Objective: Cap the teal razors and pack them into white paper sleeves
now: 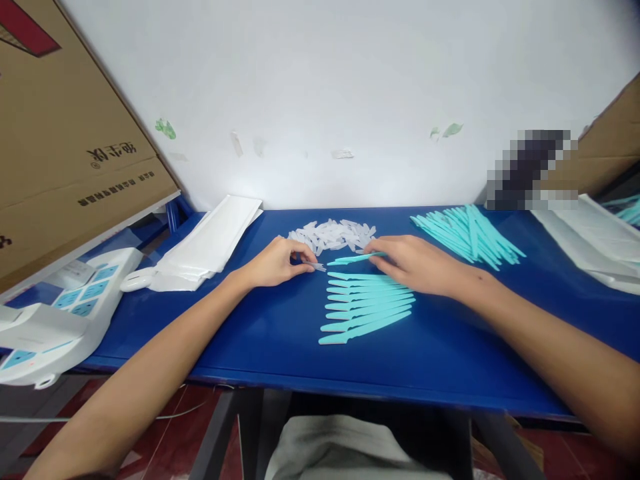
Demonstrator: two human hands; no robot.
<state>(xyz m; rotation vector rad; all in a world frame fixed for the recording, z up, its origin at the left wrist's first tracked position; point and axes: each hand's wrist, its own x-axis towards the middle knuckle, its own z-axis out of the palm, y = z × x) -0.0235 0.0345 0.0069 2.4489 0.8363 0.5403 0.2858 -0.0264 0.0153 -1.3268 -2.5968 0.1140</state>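
Observation:
My left hand [281, 261] pinches a small translucent blade cap [318, 267] between thumb and fingers. Facing it, my right hand [411, 263] grips a turquoise eyebrow razor [349, 259] by its handle, and the razor's blade end points left, close to the cap. Whether razor and cap touch, I cannot tell. Below my hands several more turquoise razors [367, 313] lie in a neat fanned row with their blade ends to the left. A heap of loose translucent caps [333, 235] sits just behind both hands.
At the back right is a pile of turquoise razors [470, 233] on the blue table [280, 353]. White bags [205, 247] lie at the left beside a white and blue device [95, 293]. A cardboard box [75, 133] leans over the left side; white sheets [590, 233] lie far right.

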